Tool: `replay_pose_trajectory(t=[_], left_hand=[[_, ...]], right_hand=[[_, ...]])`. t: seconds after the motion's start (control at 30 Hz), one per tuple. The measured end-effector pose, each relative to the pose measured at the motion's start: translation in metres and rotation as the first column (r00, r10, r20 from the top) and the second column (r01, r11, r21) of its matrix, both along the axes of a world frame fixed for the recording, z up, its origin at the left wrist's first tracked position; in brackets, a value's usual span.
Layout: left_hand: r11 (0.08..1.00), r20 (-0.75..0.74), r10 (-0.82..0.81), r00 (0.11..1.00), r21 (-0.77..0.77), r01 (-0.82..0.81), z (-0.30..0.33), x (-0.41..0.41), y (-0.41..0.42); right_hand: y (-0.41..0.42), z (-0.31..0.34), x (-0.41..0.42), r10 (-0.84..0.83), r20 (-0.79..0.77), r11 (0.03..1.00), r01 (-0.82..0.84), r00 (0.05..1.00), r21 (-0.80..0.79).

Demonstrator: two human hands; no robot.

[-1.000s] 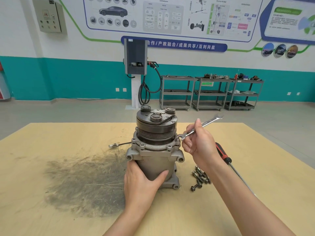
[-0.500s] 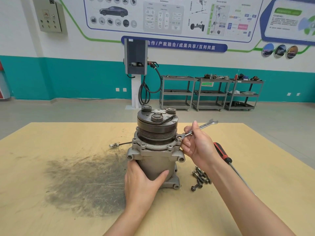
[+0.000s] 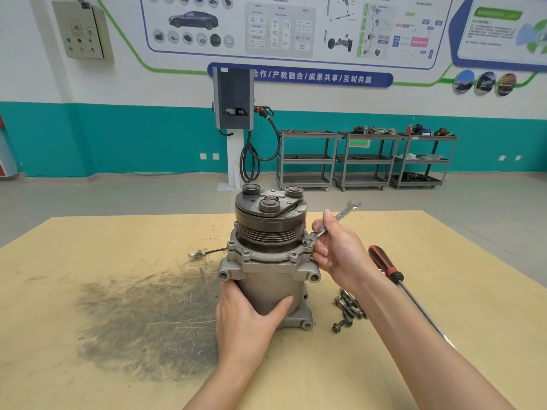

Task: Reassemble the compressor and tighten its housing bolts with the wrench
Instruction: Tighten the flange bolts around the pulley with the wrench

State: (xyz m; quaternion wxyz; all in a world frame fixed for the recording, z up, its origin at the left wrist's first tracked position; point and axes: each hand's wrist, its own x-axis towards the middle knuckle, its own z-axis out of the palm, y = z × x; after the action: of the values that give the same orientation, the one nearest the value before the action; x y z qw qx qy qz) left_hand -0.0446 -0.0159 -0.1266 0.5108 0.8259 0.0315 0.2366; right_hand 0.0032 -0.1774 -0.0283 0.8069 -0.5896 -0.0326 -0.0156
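Centre of frame, on the scuffed wooden table (image 3: 88, 291), the compressor (image 3: 270, 261) stands upright, pulley end up, grey housing below. Left hand (image 3: 247, 318) wraps the lower housing from the near side, thumb across the front, fingers curled around the left flank, holding it steady. Right hand (image 3: 340, 250) sits just right of the flange, fingers curled tight round the shank of the combination wrench (image 3: 328, 224). Wrench ring end sits on a housing bolt (image 3: 307, 241) at the right edge of the flange; open end points up and right, clear of the hand. Lower right of the compressor, a small pile of loose bolts (image 3: 347, 309) lies on the table, partly under the right forearm. Right of centre, a red-and-black screwdriver (image 3: 387, 269) lies diagonally, handle toward the top, shaft running behind the forearm. Left of the compressor, a short wire with connector (image 3: 204, 253) on the table; dark smudge patch (image 3: 148, 321) in the lower left. Background: grey shelf carts (image 3: 364, 158) along the teal wall.
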Motion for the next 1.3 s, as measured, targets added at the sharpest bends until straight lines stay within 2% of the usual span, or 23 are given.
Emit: replay_pose_trajectory(t=[0.1,0.23,0.33,0.4,0.47,0.63,0.77,0.87,0.93,1.03,1.17,1.3], left_hand=[[1.000,-0.004,0.000,1.000,0.004,0.000,0.000,0.000,0.000],[1.000,-0.001,0.002,1.000,0.008,-0.002,0.001,0.000,0.000],[1.000,-0.007,0.004,1.000,0.007,-0.004,0.002,0.000,0.000],[1.000,-0.009,0.003,1.000,0.007,-0.003,0.001,0.000,0.000],[1.000,-0.016,0.004,1.000,0.007,-0.004,0.001,0.000,0.000],[1.000,-0.019,0.006,1.000,0.004,-0.006,0.001,0.000,0.000],[1.000,-0.014,0.009,1.000,0.001,-0.009,0.002,-0.001,0.000],[1.000,-0.018,0.007,1.000,-0.004,-0.007,0.003,-0.001,0.000],[1.000,-0.016,0.008,1.000,-0.002,-0.008,0.002,-0.001,0.000],[1.000,-0.022,0.014,1.000,0.006,-0.014,0.003,-0.001,-0.001],[1.000,-0.029,0.013,0.999,0.008,-0.013,0.003,-0.001,-0.001],[1.000,-0.027,0.012,1.000,0.008,-0.012,0.003,-0.001,-0.001]], right_hand=[[0.010,-0.011,-0.004,-0.183,0.171,0.983,0.186,0.968,-0.002],[0.024,-0.025,-0.012,-0.420,0.396,0.896,0.442,0.817,0.038],[0.028,-0.031,-0.019,-0.398,0.578,0.885,0.463,0.713,0.038],[0.027,-0.033,-0.022,-0.333,0.677,0.875,0.482,0.657,-0.038],[0.024,-0.033,-0.022,-0.289,0.709,0.856,0.506,0.643,-0.110],[0.020,-0.024,-0.020,-0.262,0.656,0.902,0.422,0.707,-0.094],[0.017,-0.016,-0.015,-0.256,0.462,0.951,0.308,0.849,-0.040],[0.012,-0.010,-0.008,-0.198,0.270,0.980,0.183,0.942,0.079],[0.009,-0.008,-0.004,-0.136,0.171,0.982,0.110,0.976,0.156],[0.006,-0.007,-0.003,-0.067,0.089,0.985,0.051,0.994,0.167],[0.004,-0.007,-0.003,-0.041,0.084,0.991,0.030,0.996,0.130],[0.011,-0.012,-0.007,-0.182,0.238,0.983,0.177,0.954,0.042]])
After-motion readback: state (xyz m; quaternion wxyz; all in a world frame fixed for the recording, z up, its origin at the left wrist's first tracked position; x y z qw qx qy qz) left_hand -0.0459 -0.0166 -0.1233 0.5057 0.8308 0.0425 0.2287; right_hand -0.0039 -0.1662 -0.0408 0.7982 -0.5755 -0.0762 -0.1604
